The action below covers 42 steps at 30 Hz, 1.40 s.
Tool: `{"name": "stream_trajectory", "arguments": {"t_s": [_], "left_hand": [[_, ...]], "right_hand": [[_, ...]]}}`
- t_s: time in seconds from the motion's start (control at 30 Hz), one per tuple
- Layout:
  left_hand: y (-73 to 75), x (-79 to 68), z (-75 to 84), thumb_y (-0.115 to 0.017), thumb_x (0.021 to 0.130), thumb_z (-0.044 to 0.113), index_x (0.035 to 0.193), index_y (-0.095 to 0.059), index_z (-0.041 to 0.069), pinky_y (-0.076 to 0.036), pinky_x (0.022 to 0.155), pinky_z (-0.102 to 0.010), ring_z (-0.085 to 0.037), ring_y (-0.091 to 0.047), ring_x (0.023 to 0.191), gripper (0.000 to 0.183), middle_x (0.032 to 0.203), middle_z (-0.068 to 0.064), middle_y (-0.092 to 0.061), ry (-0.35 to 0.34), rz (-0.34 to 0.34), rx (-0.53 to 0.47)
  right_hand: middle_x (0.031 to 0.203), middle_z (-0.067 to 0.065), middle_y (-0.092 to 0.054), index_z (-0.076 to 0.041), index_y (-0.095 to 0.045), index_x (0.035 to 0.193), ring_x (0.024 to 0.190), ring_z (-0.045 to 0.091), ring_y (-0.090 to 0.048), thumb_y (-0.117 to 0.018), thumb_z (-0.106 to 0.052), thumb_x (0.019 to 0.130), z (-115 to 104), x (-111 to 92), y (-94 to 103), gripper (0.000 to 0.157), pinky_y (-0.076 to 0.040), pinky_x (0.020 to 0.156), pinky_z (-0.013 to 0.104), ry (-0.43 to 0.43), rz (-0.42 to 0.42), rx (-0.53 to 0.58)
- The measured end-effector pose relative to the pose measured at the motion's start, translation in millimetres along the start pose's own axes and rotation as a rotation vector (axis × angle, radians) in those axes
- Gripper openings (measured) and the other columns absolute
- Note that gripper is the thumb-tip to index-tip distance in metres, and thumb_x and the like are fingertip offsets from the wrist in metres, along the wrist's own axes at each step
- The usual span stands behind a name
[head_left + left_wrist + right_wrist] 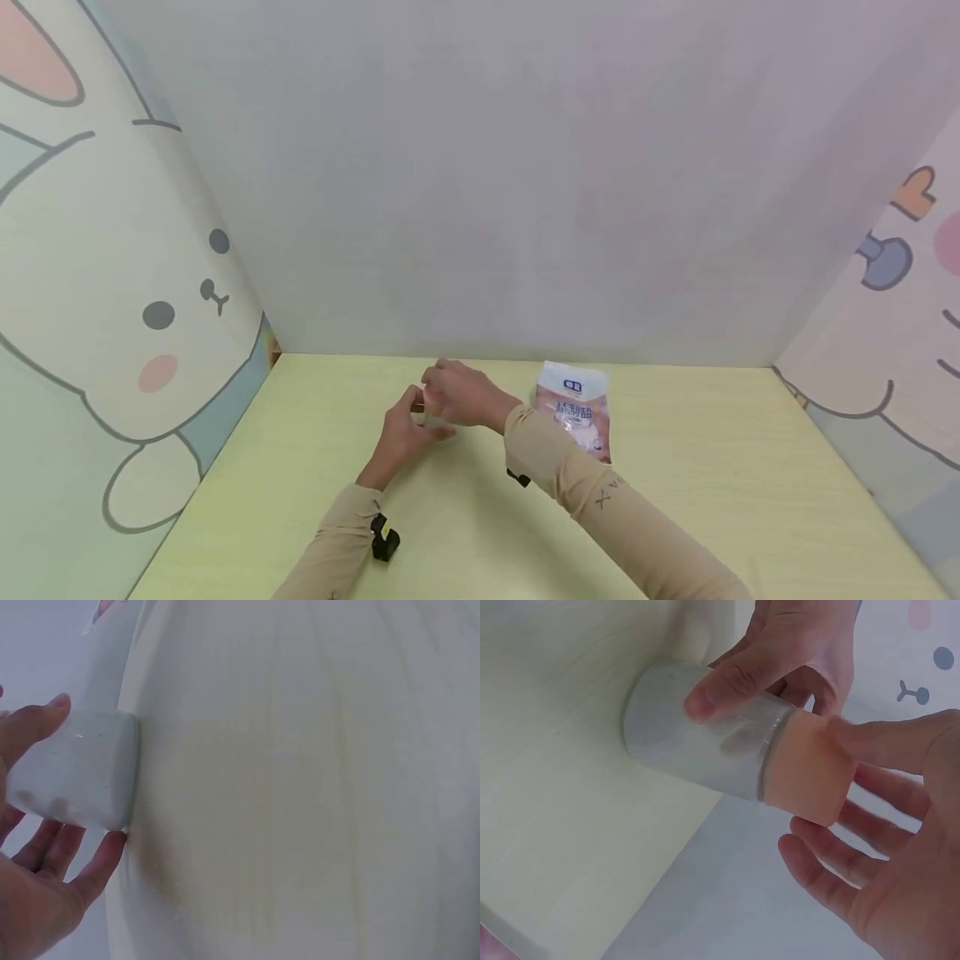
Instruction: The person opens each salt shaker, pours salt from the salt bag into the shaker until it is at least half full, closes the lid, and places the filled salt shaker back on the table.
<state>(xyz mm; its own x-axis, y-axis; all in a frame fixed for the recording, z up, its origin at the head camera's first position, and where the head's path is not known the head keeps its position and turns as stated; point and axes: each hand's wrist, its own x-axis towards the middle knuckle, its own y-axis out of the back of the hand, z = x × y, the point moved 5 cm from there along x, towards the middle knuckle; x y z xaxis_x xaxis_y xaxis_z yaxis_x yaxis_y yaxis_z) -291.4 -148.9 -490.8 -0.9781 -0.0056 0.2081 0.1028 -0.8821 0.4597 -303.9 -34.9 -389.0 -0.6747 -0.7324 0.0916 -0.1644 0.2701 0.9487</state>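
Right wrist | left hand [787, 649] grips pale jar [671, 739] on table [555, 802] | right hand [907, 862] grips peach lid [802, 772]

jar [679, 746] and bag [573, 417] obstruct the middle; the table [720, 450] farther right leaves room.

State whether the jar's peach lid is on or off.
On: the peach lid caps the jar, pinched by the right hand. Whether it is fully tightened, I cannot tell.
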Motion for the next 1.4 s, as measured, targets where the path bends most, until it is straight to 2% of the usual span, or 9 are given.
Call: {"name": "stream_trajectory", "arguments": {"t_s": [0.13,0.27,0.53,0.77,1.0,1.1,1.2,1.3,1.4], "left_hand": [[0.1,-0.1,-0.3,-0.089,0.063,0.023,0.094,-0.047,0.017,-0.045,0.077,-0.036,-0.018,-0.054,0.093,0.053,0.099,0.001,-0.060,0.005,-0.006,-0.002],[0.0,1.3,-1.0,-0.089,0.063,0.024,0.095,-0.047,0.018,-0.044,0.077,-0.035,-0.019,-0.052,0.093,0.053,0.099,0.000,-0.059,0.001,-0.009,-0.002],[3.3,0.7,-3.5,-0.089,0.063,0.024,0.093,-0.047,0.018,-0.050,0.079,-0.038,-0.020,-0.057,0.099,0.052,0.103,0.001,-0.062,0.016,-0.006,-0.026],[4.6,0.8,-2.5,-0.089,0.064,0.021,0.099,-0.049,0.017,-0.051,0.079,-0.038,-0.020,-0.058,0.098,0.053,0.103,0.000,-0.062,-0.004,-0.007,-0.025],[3.6,0.2,-3.6,-0.089,0.065,0.022,0.100,-0.049,0.016,-0.051,0.079,-0.038,-0.020,-0.057,0.098,0.053,0.103,0.000,-0.062,-0.007,-0.012,-0.027],[2.8,-0.2,-3.8,-0.089,0.064,0.020,0.099,-0.049,0.017,-0.050,0.079,-0.038,-0.020,-0.057,0.098,0.052,0.103,-0.001,-0.062,0.001,-0.010,-0.044],[1.0,-0.2,-3.9,-0.089,0.064,0.022,0.097,-0.049,0.017,-0.050,0.080,-0.037,-0.020,-0.057,0.098,0.052,0.102,0.000,-0.062,0.007,-0.008,-0.046],[-1.0,-0.1,-2.2,-0.089,0.063,0.023,0.096,-0.049,0.016,-0.049,0.081,-0.037,-0.019,-0.058,0.097,0.052,0.102,0.001,-0.062,0.001,-0.011,-0.051],[-2.2,-0.5,-0.3,-0.089,0.063,0.023,0.095,-0.048,0.015,-0.048,0.079,-0.037,-0.018,-0.057,0.094,0.053,0.099,0.000,-0.061,-0.004,-0.011,-0.051]], "right_hand": [[0.101,0.006,-0.055,-0.007,-0.058,0.111,0.071,0.014,-0.052,-0.064,-0.044,0.086,4,-1,-0.2,0.045,-0.047,0.054,0.025,-0.119,0.065,-0.072],[0.084,0.004,-0.052,-0.007,-0.056,0.093,0.063,0.013,-0.047,-0.066,-0.044,0.085,4,1,2.1,0.039,-0.043,0.050,0.023,-0.138,0.121,-0.070],[0.080,0.001,-0.059,-0.008,-0.064,0.088,0.072,0.013,-0.052,-0.058,-0.014,0.087,-3,7,5.3,0.008,-0.045,0.057,0.022,-0.007,0.101,-0.049],[0.086,0.002,-0.060,-0.006,-0.068,0.096,0.072,0.013,-0.049,-0.058,-0.004,0.088,-11,8,9.7,0.013,-0.041,0.062,0.023,0.111,0.002,-0.004],[0.093,0.003,-0.063,-0.006,-0.069,0.103,0.077,0.013,-0.052,-0.057,-0.004,0.090,-9,6,7.7,0.018,-0.044,0.066,0.022,0.133,-0.004,0.018],[0.093,0.001,-0.062,-0.008,-0.068,0.104,0.077,0.012,-0.052,-0.057,-0.006,0.089,-6,4,5.0,0.018,-0.045,0.065,0.021,0.117,0.009,0.021],[0.098,0.001,-0.059,-0.011,-0.065,0.110,0.080,0.013,-0.052,-0.062,-0.019,0.089,-3,1,1.1,0.023,-0.047,0.062,0.023,0.039,0.019,-0.005],[0.105,0.004,-0.054,-0.013,-0.058,0.120,0.082,0.014,-0.052,-0.067,-0.040,0.085,2,-2,-2.5,0.044,-0.050,0.060,0.027,-0.067,0.039,-0.078],[0.101,0.006,-0.051,-0.012,-0.055,0.118,0.075,0.015,-0.051,-0.068,-0.053,0.081,3,-2,-5.1,0.057,-0.050,0.056,0.029,-0.131,0.066,-0.144]]}}
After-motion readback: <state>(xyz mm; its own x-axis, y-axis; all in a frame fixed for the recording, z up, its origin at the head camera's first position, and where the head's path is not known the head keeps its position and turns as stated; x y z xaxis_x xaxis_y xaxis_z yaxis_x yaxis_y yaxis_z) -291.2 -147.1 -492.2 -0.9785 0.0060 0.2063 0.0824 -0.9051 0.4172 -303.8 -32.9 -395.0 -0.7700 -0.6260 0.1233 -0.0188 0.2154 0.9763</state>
